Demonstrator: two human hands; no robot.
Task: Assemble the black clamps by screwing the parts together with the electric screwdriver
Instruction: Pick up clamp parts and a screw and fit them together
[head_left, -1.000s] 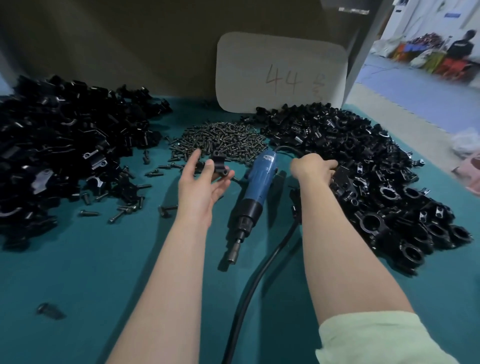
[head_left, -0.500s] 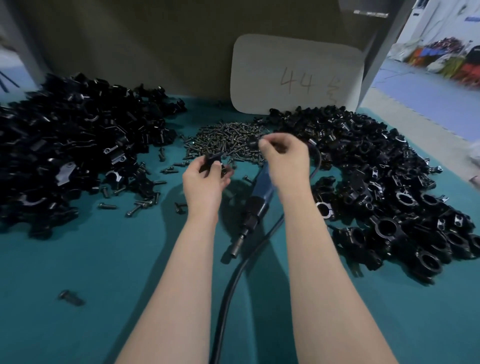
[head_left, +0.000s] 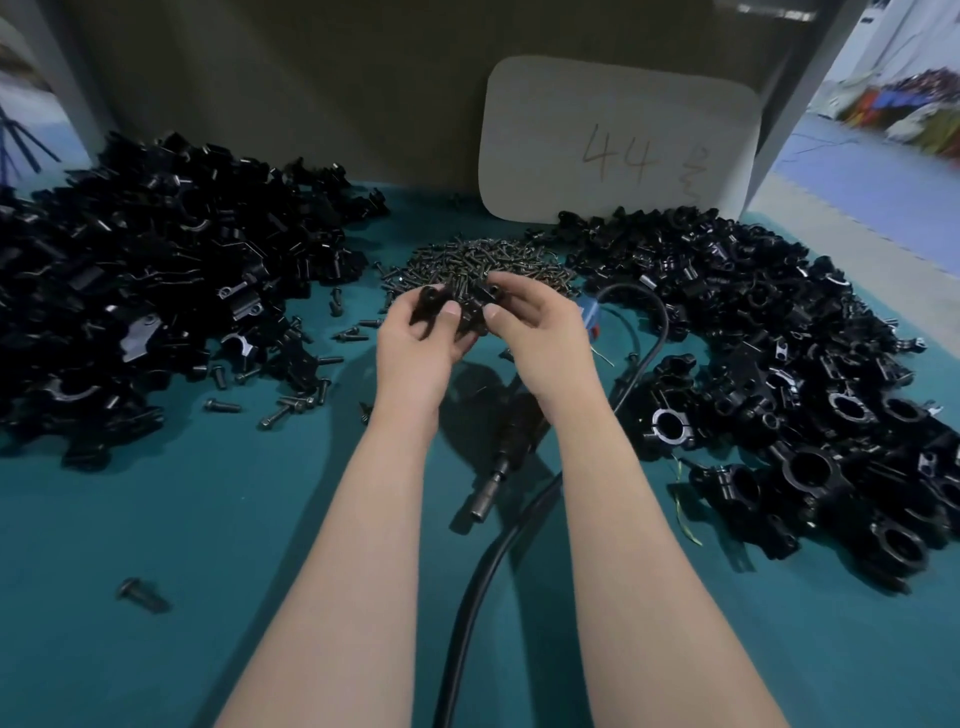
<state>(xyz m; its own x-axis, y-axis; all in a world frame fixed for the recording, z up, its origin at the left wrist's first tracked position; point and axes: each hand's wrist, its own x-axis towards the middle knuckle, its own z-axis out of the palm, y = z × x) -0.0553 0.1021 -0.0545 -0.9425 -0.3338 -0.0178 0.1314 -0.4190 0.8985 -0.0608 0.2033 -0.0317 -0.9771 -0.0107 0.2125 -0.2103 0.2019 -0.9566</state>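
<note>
Both hands meet above the table's middle, just in front of the screw pile (head_left: 480, 262). My left hand (head_left: 423, 340) holds a black clamp part (head_left: 430, 306) between thumb and fingers. My right hand (head_left: 537, 325) pinches a second black clamp part (head_left: 480, 306) against it. The two parts touch or nearly touch. The electric screwdriver (head_left: 501, 457) lies on the table below my right wrist, tip toward me, with its blue body mostly hidden by that hand. Neither hand touches it.
A big heap of black clamp halves (head_left: 156, 270) fills the left. Another heap of clamp parts and assembled clamps (head_left: 789, 374) fills the right. Loose screws (head_left: 291, 405) lie scattered on the teal table (head_left: 156, 519). The black cable (head_left: 483, 571) runs toward me. A white card (head_left: 618, 140) stands behind.
My right hand came from the right heap with a part and met my left hand; both hands now hold their parts together over the screwdriver. The camera view has shifted.
</note>
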